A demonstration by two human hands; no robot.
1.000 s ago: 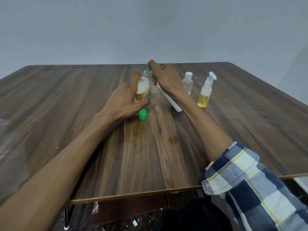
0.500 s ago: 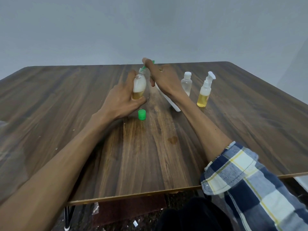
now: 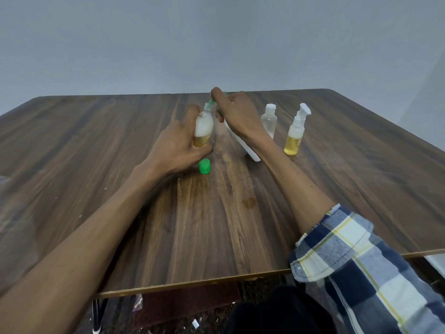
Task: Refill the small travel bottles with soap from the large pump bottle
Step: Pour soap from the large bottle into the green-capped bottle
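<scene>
While left hand [image 3: 178,145] grips the travel bottle [image 3: 203,131], right hand [image 3: 237,114] grips the pump bottle [image 3: 243,144], nozzle at its mouth. Green cap [image 3: 204,166] sits on the bench [image 3: 96,150].

Matt wood-grain table [image 3: 337,189], clear smooth plastic travel bottle [image 3: 203,131], glossy green plastic cap [image 3: 204,166], woven checked cloth sleeve [image 3: 356,261].

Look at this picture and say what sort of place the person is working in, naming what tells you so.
Probably a plain room at home or in a workroom: a wooden table against a bare grey wall, with only soap bottles, such as a pump bottle, standing on it.
</scene>
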